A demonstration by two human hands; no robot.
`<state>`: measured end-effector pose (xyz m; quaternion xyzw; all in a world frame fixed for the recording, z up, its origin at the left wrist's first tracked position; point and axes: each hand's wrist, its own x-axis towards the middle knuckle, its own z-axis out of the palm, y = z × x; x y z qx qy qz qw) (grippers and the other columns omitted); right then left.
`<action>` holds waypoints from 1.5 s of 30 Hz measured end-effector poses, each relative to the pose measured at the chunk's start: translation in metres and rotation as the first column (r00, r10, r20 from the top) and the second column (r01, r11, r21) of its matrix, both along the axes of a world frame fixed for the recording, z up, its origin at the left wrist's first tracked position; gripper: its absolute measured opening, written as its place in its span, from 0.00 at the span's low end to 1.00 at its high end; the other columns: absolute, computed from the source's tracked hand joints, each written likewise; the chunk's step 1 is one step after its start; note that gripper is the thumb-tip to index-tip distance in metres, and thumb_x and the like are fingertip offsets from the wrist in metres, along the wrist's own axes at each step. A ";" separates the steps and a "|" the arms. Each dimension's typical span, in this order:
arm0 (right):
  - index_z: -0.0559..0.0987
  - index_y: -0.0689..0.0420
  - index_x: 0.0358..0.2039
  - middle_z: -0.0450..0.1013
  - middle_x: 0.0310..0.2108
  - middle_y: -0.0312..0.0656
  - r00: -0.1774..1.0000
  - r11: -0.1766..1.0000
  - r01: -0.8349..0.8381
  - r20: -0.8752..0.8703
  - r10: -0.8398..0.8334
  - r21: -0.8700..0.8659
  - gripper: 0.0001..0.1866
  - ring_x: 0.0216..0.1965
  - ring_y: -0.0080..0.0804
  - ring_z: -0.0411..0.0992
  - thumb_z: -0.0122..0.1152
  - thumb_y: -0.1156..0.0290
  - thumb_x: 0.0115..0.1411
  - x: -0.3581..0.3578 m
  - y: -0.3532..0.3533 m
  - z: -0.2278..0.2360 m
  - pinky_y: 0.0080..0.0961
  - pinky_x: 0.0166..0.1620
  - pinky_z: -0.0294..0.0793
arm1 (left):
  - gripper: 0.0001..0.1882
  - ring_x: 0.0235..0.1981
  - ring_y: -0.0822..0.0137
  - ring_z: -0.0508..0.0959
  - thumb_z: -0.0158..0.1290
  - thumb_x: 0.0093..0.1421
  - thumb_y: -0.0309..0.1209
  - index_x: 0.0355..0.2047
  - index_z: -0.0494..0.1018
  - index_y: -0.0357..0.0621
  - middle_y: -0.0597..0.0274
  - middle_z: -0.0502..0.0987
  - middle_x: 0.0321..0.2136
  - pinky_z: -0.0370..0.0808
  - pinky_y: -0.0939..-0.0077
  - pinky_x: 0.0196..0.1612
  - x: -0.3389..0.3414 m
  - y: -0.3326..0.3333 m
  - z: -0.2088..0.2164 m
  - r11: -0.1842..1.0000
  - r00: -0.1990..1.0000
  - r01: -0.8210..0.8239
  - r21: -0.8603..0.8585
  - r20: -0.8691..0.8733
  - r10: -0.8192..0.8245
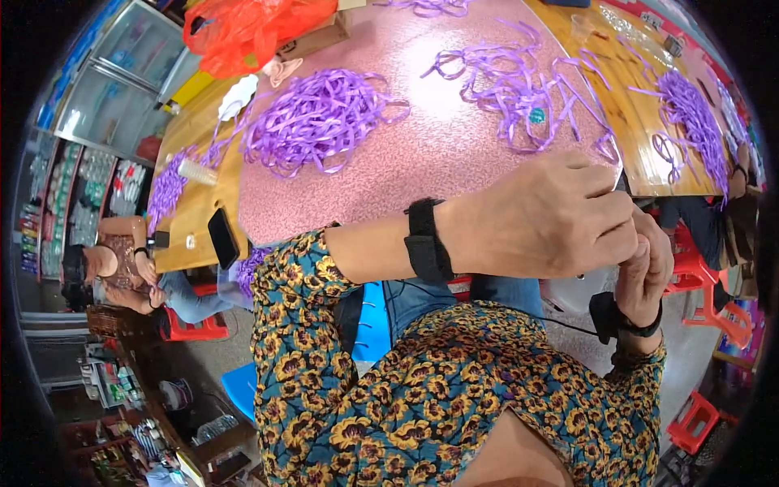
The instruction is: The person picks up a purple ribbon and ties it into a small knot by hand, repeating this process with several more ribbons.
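My left hand (544, 217) reaches across to the right, its fingers curled closed. Pressed against its fingertips is my right hand (649, 264), also closed, with thumb and fingers drawn together. Whatever the two hands pinch between them is hidden behind the knuckles. Black straps circle both wrists. Beyond the hands, on the pink tabletop (389, 178), lies a loose tangle of purple ribbon (519, 85) with a small teal round piece (537, 115) on it. A thicker heap of purple ribbon (320, 118) sits to the left.
Wooden side tables hold more purple ribbon (690, 114), a black phone (223, 237) and stacked plastic cups (197, 173). A red plastic bag (260, 32) rests on a cardboard box (320, 36). Another person (118, 264) sits at left. Red stools (698, 276) stand at right.
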<state>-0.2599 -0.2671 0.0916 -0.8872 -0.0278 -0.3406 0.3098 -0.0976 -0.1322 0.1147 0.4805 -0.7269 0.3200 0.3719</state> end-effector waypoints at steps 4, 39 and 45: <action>0.75 0.66 0.44 0.71 0.29 0.43 0.993 0.954 0.055 -0.119 -0.021 0.295 0.17 0.25 0.29 0.67 0.42 0.67 0.70 -0.007 0.001 -0.021 0.24 0.31 0.66 | 0.06 0.26 0.64 0.73 0.54 0.48 0.32 0.26 0.70 0.47 0.64 0.70 0.25 0.71 0.71 0.26 0.005 -0.002 -0.005 0.986 0.989 0.112 0.122 -0.110 -0.098; 0.77 0.65 0.36 0.72 0.29 0.43 0.974 0.980 -0.186 0.141 0.175 0.070 0.07 0.29 0.36 0.69 0.56 0.73 0.63 0.059 -0.013 -0.010 0.26 0.33 0.68 | 0.09 0.22 0.59 0.74 0.56 0.56 0.20 0.36 0.69 0.37 0.55 0.71 0.26 0.70 0.69 0.26 0.027 0.010 -0.011 0.923 0.877 0.041 0.382 -0.457 0.150; 0.76 0.64 0.37 0.72 0.29 0.43 0.977 0.968 -0.211 0.061 0.204 0.139 0.09 0.28 0.34 0.69 0.54 0.70 0.65 0.054 -0.012 -0.010 0.26 0.33 0.68 | 0.12 0.24 0.58 0.75 0.58 0.53 0.19 0.36 0.69 0.38 0.55 0.72 0.27 0.70 0.67 0.26 0.025 0.013 -0.009 0.933 0.925 0.018 0.360 -0.361 0.122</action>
